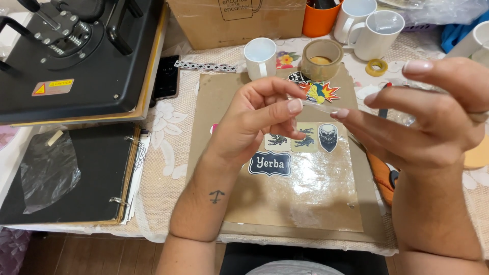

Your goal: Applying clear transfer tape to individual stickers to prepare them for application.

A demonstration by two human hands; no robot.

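In the head view, the two forearms rise from the bottom edge, and between them the left hand [254, 119] and right hand [433, 114] are raised above the worktop [168, 153]. The left hand pinches one end of a clear strip of tape [321, 105] between thumb and forefinger; the right hand's fingertips [340, 113] meet the other end, its remaining fingers spread loosely (whether it grips firmly or only touches, I cannot tell). The strip hangs in the air over a brown cardboard sheet [214, 102] lying on the lace cloth. On that sheet, under the hands, lie printed cutouts: a dark blue label-shaped one [270, 164], two pale squares with dark animals [291, 141], a mask-shaped one [328, 137], and a bright starburst one [320, 91] just beyond the strip. Farther back stand a roll of brown tape [322, 59], a white mug [260, 57] beside it, more white mugs and an orange cup [320, 19]. To the left sit a black heat press [76, 56] and an open ring binder [76, 178].
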